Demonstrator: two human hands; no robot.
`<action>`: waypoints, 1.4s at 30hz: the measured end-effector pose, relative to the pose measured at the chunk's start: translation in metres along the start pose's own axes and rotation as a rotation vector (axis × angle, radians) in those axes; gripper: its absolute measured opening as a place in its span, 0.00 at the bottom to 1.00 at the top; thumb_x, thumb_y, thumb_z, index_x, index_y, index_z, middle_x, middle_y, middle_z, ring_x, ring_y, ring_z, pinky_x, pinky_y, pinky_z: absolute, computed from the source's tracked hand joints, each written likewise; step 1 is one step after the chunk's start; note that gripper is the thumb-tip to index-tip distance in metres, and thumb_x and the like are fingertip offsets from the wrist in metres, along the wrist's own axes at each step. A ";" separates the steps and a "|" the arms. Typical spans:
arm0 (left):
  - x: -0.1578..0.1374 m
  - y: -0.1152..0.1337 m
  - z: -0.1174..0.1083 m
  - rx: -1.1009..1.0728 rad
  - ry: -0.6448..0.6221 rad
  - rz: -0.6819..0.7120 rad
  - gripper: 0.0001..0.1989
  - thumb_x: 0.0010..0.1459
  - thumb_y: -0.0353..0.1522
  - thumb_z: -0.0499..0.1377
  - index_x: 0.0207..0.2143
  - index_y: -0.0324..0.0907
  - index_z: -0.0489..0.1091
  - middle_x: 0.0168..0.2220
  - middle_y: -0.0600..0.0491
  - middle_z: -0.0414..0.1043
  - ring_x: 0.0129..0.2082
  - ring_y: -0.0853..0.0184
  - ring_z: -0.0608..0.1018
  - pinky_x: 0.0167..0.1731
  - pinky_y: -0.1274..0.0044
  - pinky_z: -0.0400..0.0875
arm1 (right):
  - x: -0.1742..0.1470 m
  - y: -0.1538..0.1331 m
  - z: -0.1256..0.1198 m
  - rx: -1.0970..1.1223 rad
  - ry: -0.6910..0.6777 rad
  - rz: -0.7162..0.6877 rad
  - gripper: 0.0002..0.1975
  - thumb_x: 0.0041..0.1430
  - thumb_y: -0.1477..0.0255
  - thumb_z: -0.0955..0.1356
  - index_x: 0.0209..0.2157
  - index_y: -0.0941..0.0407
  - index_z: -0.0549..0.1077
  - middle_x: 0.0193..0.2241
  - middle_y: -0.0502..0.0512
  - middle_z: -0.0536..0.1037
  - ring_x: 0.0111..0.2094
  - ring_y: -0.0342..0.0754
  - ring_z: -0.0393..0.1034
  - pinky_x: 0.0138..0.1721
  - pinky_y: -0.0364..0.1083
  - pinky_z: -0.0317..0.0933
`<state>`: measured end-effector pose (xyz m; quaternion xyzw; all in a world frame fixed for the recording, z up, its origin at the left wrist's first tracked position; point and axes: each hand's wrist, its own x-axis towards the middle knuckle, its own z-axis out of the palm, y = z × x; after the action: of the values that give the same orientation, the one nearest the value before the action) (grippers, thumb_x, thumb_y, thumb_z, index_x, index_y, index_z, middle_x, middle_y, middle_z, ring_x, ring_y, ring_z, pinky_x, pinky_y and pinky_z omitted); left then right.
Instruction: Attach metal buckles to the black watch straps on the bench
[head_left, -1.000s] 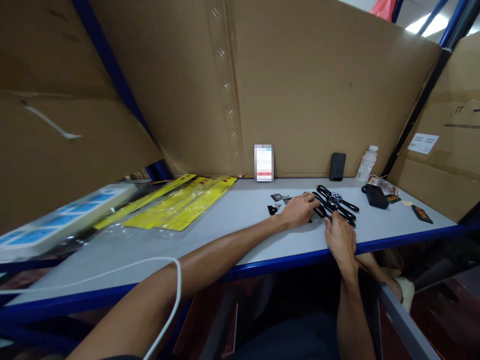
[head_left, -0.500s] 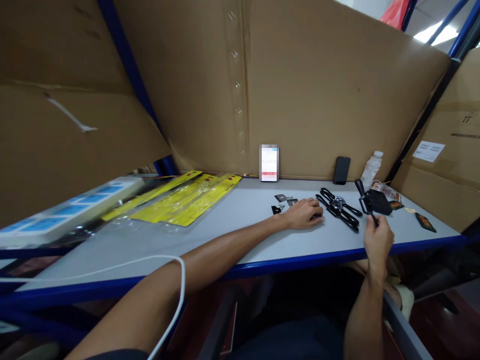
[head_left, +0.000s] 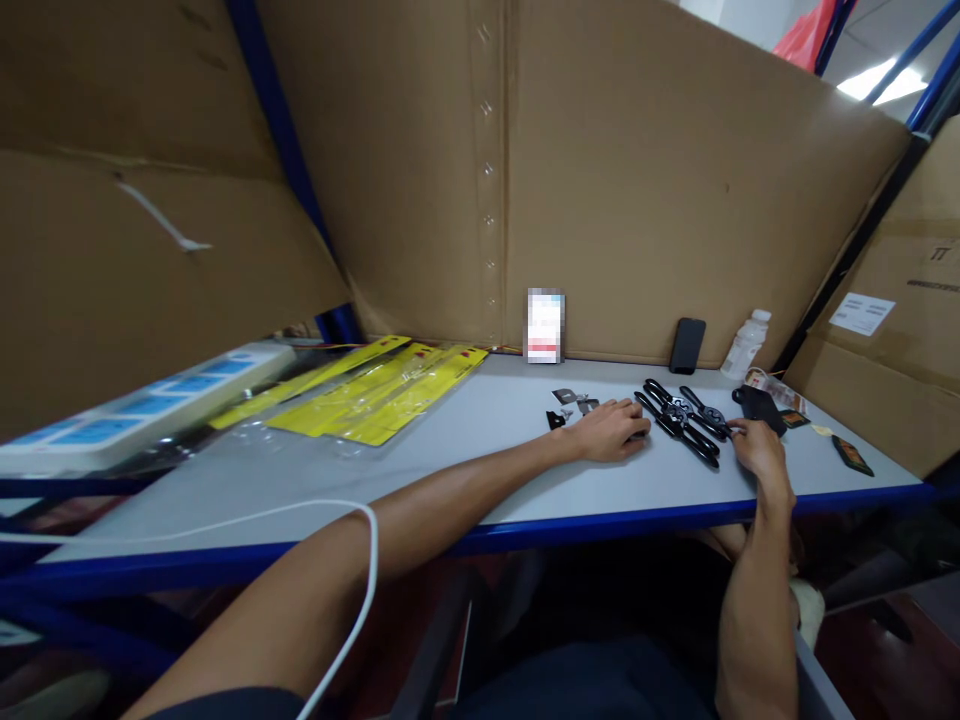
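Observation:
My left hand (head_left: 611, 430) rests on the table with its fingers curled down. Something dark shows under the fingertips, too hidden to name. Just left of it lie several small metal plates (head_left: 564, 397) and a black piece (head_left: 556, 419). Two black spokeshaves (head_left: 679, 432) with silvery middles lie side by side between my hands. A third spokeshave (head_left: 703, 405) lies at their right, its near handle pinched by my right hand (head_left: 759, 450). Behind that hand is a flat black item (head_left: 759, 405).
Yellow-backed clear packages (head_left: 382, 400) and a white power strip (head_left: 150, 400) lie at the left. A lit phone (head_left: 544, 328), a dark phone (head_left: 688, 345) and a bottle (head_left: 745, 345) stand along the cardboard wall (head_left: 637, 200). A white cable (head_left: 367, 560) crosses my left arm.
My right hand has lowered the raised spokeshave onto the table beside the other two, moving it leftward. The left hand stays in place. The view has shifted slightly.

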<state>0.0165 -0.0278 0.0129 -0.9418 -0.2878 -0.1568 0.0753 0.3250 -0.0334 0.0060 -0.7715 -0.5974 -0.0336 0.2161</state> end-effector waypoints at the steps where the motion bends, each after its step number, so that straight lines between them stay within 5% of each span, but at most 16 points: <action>1: 0.000 0.000 0.000 0.004 -0.002 -0.003 0.13 0.70 0.37 0.54 0.48 0.42 0.74 0.48 0.44 0.73 0.49 0.56 0.75 0.49 0.67 0.68 | 0.001 0.000 0.001 0.005 -0.005 -0.030 0.21 0.65 0.73 0.62 0.54 0.54 0.81 0.54 0.63 0.80 0.56 0.56 0.74 0.56 0.49 0.63; 7: 0.000 0.000 0.000 0.008 0.004 -0.012 0.12 0.69 0.36 0.54 0.47 0.42 0.74 0.47 0.44 0.73 0.48 0.56 0.74 0.47 0.68 0.68 | 0.001 -0.007 0.009 0.082 0.131 -0.262 0.26 0.69 0.66 0.61 0.63 0.59 0.72 0.66 0.66 0.69 0.67 0.59 0.62 0.67 0.56 0.55; 11: 0.001 0.000 0.001 0.005 0.018 -0.004 0.12 0.70 0.35 0.54 0.47 0.41 0.74 0.47 0.44 0.73 0.48 0.56 0.74 0.47 0.67 0.68 | 0.003 -0.019 0.012 0.102 -0.108 -0.369 0.23 0.68 0.72 0.61 0.61 0.53 0.75 0.64 0.59 0.73 0.67 0.54 0.64 0.67 0.53 0.56; 17: 0.001 0.000 0.001 0.020 0.008 -0.012 0.12 0.69 0.35 0.54 0.48 0.41 0.74 0.48 0.44 0.73 0.49 0.56 0.74 0.48 0.67 0.68 | -0.017 -0.017 0.015 0.085 -0.140 -0.297 0.30 0.61 0.82 0.59 0.57 0.48 0.79 0.63 0.50 0.73 0.66 0.52 0.66 0.67 0.50 0.57; 24: 0.001 0.002 -0.001 0.040 -0.020 -0.081 0.13 0.70 0.36 0.53 0.49 0.41 0.74 0.49 0.43 0.73 0.51 0.55 0.74 0.50 0.65 0.69 | -0.053 -0.018 0.023 0.141 0.008 -0.296 0.27 0.63 0.79 0.58 0.58 0.55 0.78 0.63 0.58 0.73 0.67 0.54 0.64 0.71 0.57 0.50; 31: 0.001 -0.007 -0.004 0.152 -0.059 -0.274 0.13 0.68 0.30 0.52 0.49 0.38 0.73 0.50 0.39 0.73 0.51 0.52 0.75 0.49 0.63 0.70 | -0.079 -0.051 0.004 0.266 0.336 -0.177 0.20 0.66 0.68 0.62 0.48 0.59 0.82 0.48 0.64 0.82 0.51 0.59 0.71 0.56 0.56 0.62; 37: -0.003 -0.022 -0.002 0.131 -0.071 -0.390 0.17 0.61 0.23 0.54 0.51 0.37 0.72 0.50 0.39 0.73 0.52 0.51 0.74 0.51 0.62 0.70 | -0.103 -0.084 -0.002 0.083 0.143 -0.199 0.18 0.67 0.70 0.63 0.50 0.59 0.81 0.46 0.64 0.81 0.48 0.57 0.72 0.52 0.51 0.61; 42: -0.002 -0.024 0.005 -0.090 0.055 -0.280 0.21 0.63 0.24 0.54 0.57 0.41 0.68 0.53 0.43 0.72 0.55 0.54 0.73 0.54 0.63 0.69 | -0.113 -0.098 0.001 0.045 0.104 -0.226 0.18 0.67 0.74 0.62 0.50 0.59 0.80 0.48 0.63 0.80 0.50 0.55 0.72 0.53 0.49 0.60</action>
<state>0.0027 -0.0079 0.0088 -0.8901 -0.4070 -0.2042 0.0182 0.2014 -0.1172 -0.0010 -0.6916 -0.6690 -0.0843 0.2590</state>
